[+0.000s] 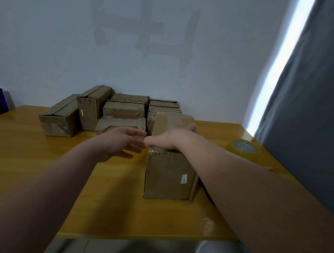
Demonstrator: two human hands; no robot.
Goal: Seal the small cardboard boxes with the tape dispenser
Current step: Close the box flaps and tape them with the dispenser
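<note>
Cardboard box (169, 176) toward the worktop's (44, 168) right edge; right hand (178, 138) flat on top, left hand (122, 143) just beside it, both grips released.

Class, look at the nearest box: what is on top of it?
The right hand lies flat on the box top, thumb at its near edge. The seam beneath the palm is covered, so whether it is taped cannot be seen.

Right hand (178, 137) flat atop near box (169, 176), left hand (122, 143) beside — open, tape roll (243, 149) right.
</note>
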